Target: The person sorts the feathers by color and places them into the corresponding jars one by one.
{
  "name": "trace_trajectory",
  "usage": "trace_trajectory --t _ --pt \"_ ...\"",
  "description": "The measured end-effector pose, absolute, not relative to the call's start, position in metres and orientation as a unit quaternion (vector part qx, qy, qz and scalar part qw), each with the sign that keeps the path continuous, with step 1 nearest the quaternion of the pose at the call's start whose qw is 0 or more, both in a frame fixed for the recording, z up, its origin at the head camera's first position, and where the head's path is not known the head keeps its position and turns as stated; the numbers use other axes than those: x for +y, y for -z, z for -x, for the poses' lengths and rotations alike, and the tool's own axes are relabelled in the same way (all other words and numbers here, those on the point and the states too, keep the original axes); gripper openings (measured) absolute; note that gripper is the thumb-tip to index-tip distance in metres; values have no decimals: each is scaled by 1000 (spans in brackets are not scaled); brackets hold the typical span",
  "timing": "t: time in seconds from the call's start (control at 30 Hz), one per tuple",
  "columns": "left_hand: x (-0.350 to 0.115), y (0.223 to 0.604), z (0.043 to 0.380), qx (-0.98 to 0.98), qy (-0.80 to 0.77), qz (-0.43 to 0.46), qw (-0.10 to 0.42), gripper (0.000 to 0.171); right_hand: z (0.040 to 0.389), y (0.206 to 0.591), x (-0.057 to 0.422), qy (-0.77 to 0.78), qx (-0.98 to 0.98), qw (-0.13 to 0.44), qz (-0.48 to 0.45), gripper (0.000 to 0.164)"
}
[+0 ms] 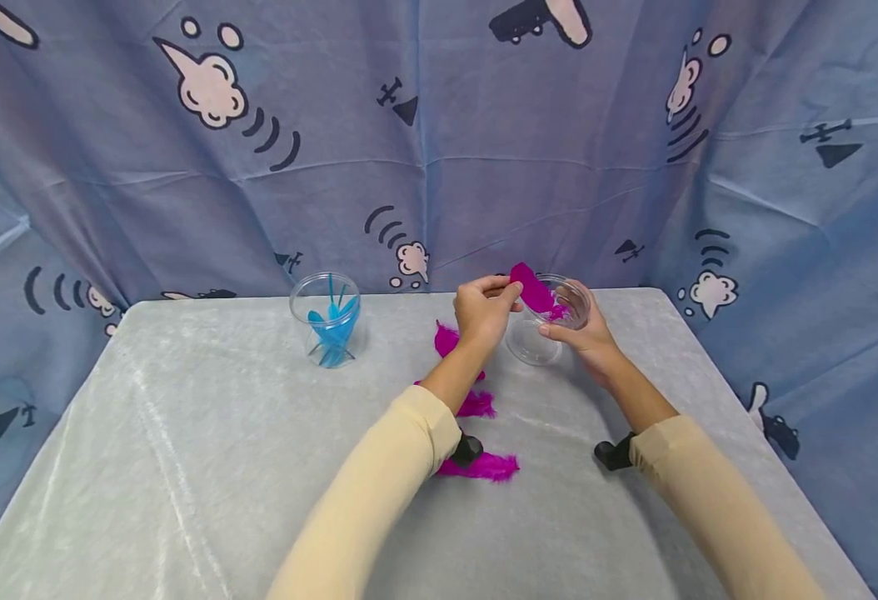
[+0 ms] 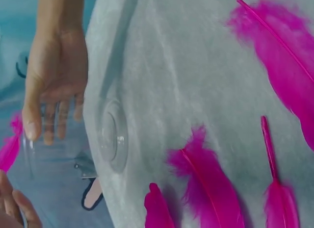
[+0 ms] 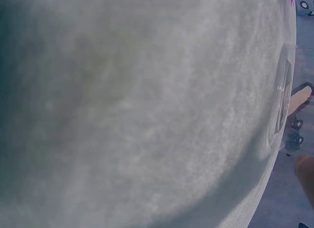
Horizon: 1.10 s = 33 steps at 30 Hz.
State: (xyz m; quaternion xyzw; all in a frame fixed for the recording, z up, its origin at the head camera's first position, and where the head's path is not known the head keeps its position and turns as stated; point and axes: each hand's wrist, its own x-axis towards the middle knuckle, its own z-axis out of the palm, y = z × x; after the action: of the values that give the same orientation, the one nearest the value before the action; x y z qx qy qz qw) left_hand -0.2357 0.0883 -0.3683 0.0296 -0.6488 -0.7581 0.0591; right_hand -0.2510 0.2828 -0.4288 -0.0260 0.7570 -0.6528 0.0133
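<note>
My left hand (image 1: 484, 310) pinches a magenta feather (image 1: 532, 288) between thumb and fingers at the mouth of a clear plastic cup (image 1: 520, 340). My right hand (image 1: 591, 333) grips that cup near its rim, thumb on the near side. The cup leans, rim toward the right; whether its base touches the table, I cannot tell. Fluffy magenta bits show at its mouth. In the left wrist view, my right hand (image 2: 59, 76) lies along the clear wall, and a little of my left hand (image 2: 14, 206) shows. Only a sliver of my right hand (image 3: 306, 174) enters the right wrist view.
Several magenta feathers (image 1: 490, 467) lie on the pale cloth-covered table (image 1: 207, 450), partly hidden under my left forearm. A second clear cup (image 1: 325, 321) holding blue feathers (image 1: 334, 332) stands at the back left. A patterned blue curtain (image 1: 424, 125) hangs behind the table.
</note>
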Motion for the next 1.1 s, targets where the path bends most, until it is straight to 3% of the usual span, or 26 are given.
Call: trace_trajectory --t 0.37,1.1 --pt "90 374 236 -790 607 70 56 20 251 428 283 652 757 17 32 90" --pt "76 376 235 -825 523 213 -8 29 250 431 283 676 734 16 52 88"
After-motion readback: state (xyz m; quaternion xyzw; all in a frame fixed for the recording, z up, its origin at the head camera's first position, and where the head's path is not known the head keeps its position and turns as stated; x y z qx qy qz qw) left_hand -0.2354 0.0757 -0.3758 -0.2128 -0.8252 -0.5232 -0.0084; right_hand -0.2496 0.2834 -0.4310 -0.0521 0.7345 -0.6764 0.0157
